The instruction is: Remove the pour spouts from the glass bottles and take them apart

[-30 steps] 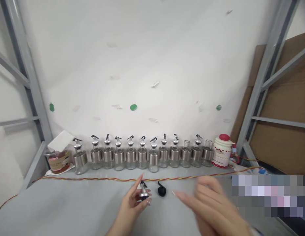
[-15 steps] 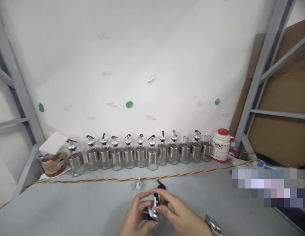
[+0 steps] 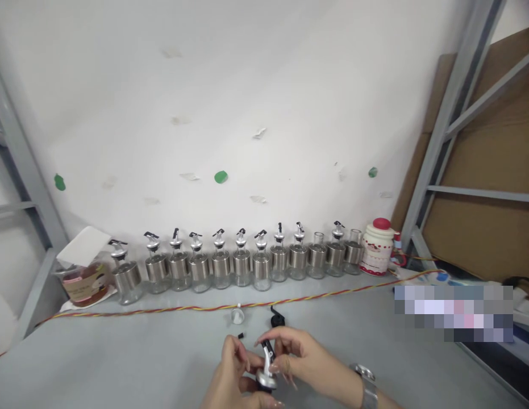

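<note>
A silver and black pourer spout [image 3: 266, 372] is held between both hands, low in the middle of the view. My left hand [image 3: 233, 372] is closed around its lower end, with the index finger bent back from the lever. My right hand [image 3: 304, 353] pinches the silver neck between thumb and fingers, and its index finger arches over the black lever tip. Just beyond the hands lie a small black piece [image 3: 241, 336], a black part with a thin arm [image 3: 278, 318] and a silver-rimmed round part [image 3: 237, 314].
Along the white wall stands a row of several glass bottles [image 3: 220, 267] with steel sleeves; two lack spouts. A red-lidded jar [image 3: 377, 250] ends the row at right, a labelled tub [image 3: 86, 284] at left. A red-yellow twisted wire [image 3: 170, 309] crosses the grey table [image 3: 132, 358].
My left index finger has drawn back from the top of the spout. The small black piece now shows beyond my left hand. The whole view has shifted slightly.
</note>
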`<action>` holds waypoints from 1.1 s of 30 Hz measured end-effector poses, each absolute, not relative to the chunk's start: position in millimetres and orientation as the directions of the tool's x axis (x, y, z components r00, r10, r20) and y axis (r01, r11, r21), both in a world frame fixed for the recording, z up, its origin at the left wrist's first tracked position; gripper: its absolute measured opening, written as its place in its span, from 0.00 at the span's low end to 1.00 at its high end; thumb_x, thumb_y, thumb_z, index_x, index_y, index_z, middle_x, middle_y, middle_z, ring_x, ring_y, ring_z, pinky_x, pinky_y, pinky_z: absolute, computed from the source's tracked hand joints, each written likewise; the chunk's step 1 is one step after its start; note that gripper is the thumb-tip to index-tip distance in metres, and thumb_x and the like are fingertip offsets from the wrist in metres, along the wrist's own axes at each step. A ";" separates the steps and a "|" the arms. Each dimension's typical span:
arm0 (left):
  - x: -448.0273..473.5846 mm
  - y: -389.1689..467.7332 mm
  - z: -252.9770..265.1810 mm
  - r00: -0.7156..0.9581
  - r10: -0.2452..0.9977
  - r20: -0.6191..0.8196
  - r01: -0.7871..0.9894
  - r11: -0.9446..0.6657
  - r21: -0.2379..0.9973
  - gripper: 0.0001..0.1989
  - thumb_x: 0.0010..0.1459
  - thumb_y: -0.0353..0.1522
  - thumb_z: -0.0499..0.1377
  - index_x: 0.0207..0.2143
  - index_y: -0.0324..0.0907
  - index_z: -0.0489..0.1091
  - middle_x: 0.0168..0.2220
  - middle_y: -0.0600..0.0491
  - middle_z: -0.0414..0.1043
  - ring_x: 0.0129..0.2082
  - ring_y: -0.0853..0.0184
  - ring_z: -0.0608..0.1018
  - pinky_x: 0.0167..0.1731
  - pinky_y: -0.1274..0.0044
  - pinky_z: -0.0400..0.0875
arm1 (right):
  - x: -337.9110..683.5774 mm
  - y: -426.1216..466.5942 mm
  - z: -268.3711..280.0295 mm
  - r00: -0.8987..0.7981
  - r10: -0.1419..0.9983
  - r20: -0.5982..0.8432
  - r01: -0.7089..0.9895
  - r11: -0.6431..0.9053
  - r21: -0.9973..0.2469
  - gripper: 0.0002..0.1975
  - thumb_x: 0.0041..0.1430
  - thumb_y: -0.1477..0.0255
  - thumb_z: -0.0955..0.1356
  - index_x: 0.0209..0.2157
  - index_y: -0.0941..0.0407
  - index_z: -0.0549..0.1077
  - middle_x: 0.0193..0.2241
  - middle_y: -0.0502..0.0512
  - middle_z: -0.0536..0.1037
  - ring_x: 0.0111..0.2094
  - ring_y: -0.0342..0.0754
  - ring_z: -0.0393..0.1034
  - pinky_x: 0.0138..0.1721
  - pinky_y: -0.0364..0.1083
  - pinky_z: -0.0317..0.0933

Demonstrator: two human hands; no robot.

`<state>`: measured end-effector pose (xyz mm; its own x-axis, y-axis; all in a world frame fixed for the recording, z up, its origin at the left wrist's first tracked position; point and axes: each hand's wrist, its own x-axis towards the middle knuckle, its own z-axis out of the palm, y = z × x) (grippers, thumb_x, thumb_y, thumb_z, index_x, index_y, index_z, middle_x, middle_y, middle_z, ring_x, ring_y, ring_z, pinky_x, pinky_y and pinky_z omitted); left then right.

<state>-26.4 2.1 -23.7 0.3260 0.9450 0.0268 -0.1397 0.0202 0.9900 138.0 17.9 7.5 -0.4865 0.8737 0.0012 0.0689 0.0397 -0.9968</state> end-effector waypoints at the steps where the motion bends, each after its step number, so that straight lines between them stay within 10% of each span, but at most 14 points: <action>1: -26.3 2.1 -24.5 0.333 0.943 0.020 -0.142 0.029 0.989 0.31 0.32 0.19 0.64 0.24 0.47 0.42 0.28 0.58 0.70 0.29 0.67 0.74 0.24 0.77 0.69 | 137.6 17.9 7.5 -0.484 0.875 -0.015 0.066 0.019 -0.998 0.18 0.43 0.69 0.70 0.39 0.57 0.71 0.17 0.42 0.61 0.16 0.36 0.55 0.19 0.38 0.51; 14: -25.8 4.0 -19.5 0.266 0.964 0.029 -0.184 0.022 0.983 0.32 0.26 0.20 0.67 0.23 0.46 0.45 0.25 0.59 0.68 0.28 0.66 0.73 0.19 0.80 0.68 | 128.2 0.3 13.5 -0.360 0.923 0.138 0.180 0.214 -0.960 0.15 0.46 0.77 0.66 0.39 0.55 0.65 0.21 0.44 0.64 0.27 0.42 0.60 0.31 0.41 0.54; 19: -33.8 11.6 -1.5 0.160 0.985 0.067 -0.363 -0.005 0.932 0.31 0.35 0.28 0.67 0.42 0.47 0.57 0.31 0.53 0.73 0.38 0.60 0.74 0.35 0.73 0.67 | 129.8 3.8 7.9 -0.265 0.927 0.265 0.168 0.316 -0.934 0.19 0.54 0.68 0.63 0.48 0.55 0.59 0.24 0.46 0.64 0.27 0.42 0.61 0.32 0.42 0.55; 33: -37.3 9.1 0.5 0.566 0.825 0.004 -0.462 0.313 0.830 0.27 0.38 0.32 0.65 0.44 0.41 0.66 0.44 0.43 0.71 0.51 0.51 0.65 0.50 0.64 0.53 | 115.9 2.6 0.8 -0.612 0.787 -0.081 -0.231 -0.276 -0.933 0.19 0.43 0.60 0.71 0.29 0.64 0.72 0.16 0.48 0.68 0.18 0.37 0.63 0.24 0.39 0.56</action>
